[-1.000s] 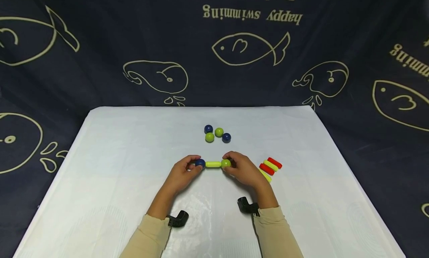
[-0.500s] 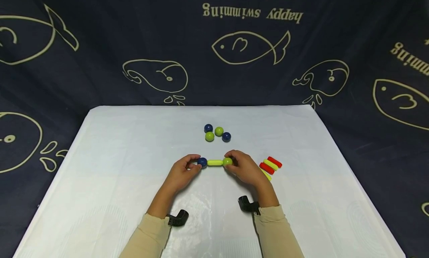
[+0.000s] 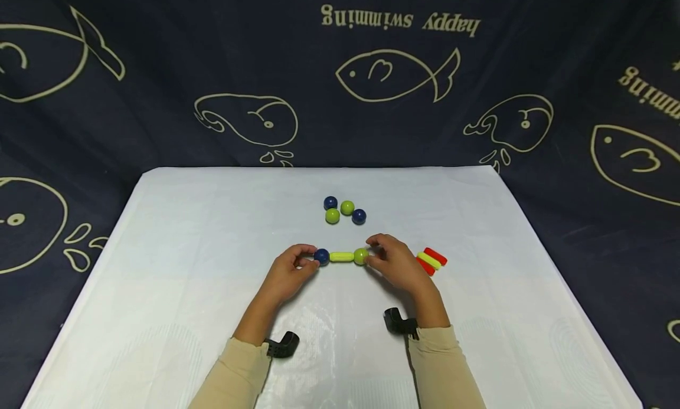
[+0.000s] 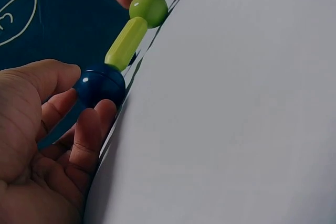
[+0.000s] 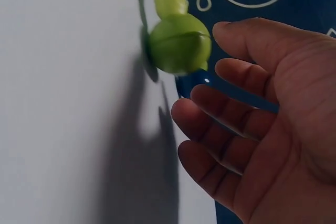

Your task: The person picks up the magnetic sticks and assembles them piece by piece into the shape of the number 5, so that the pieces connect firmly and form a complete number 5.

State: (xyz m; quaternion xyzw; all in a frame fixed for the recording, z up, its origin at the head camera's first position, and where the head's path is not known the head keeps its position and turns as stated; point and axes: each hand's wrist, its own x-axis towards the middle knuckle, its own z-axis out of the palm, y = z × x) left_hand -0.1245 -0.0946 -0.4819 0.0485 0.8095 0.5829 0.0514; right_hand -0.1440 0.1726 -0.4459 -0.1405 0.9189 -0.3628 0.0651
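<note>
A yellow stick (image 3: 342, 257) joins a blue ball (image 3: 321, 256) on its left to a green ball (image 3: 360, 256) on its right, lying level at the middle of the table. My left hand (image 3: 289, 273) pinches the blue ball between thumb and fingers, as the blue ball (image 4: 100, 86) in the left wrist view shows. Beside the green ball, my right hand (image 3: 397, 266) has its fingers spread loosely. In the right wrist view a gap shows between those fingertips (image 5: 186, 109) and the green ball (image 5: 180, 44).
Two blue balls, one of them (image 3: 359, 216), and two green balls, one of them (image 3: 332, 216), sit farther back on the white table (image 3: 212, 220). Red sticks (image 3: 435, 256) and a yellow stick (image 3: 429, 261) lie right of my right hand, which partly covers the group. A dark fish-print cloth (image 3: 239, 55) hangs behind.
My right hand has let go of the green ball and drawn back to the right. The joined piece has shifted slightly right, the left hand still on its blue ball.
</note>
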